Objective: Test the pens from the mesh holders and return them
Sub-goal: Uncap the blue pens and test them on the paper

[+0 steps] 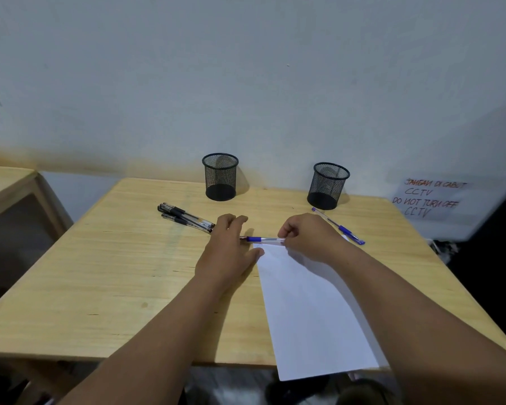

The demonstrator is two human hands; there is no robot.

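Two black mesh holders stand at the back of the wooden table, the left holder (220, 176) and the right holder (327, 185), both looking empty. Several black pens (184, 219) lie in a bunch left of centre. One blue pen (338, 226) lies on the table below the right holder. My right hand (307, 235) grips the clear barrel of another blue pen (263, 239), held level above the top edge of a white paper sheet (310, 311). My left hand (230, 247) touches that pen's tip end with its fingers; whether it pinches the tip or a cap is hidden.
The paper sheet overhangs the table's (100, 273) front edge. A second wooden table (9, 182) stands to the left. A handwritten CCTV notice (430, 200) hangs on the wall at the right. Dark shapes sit on the floor below.
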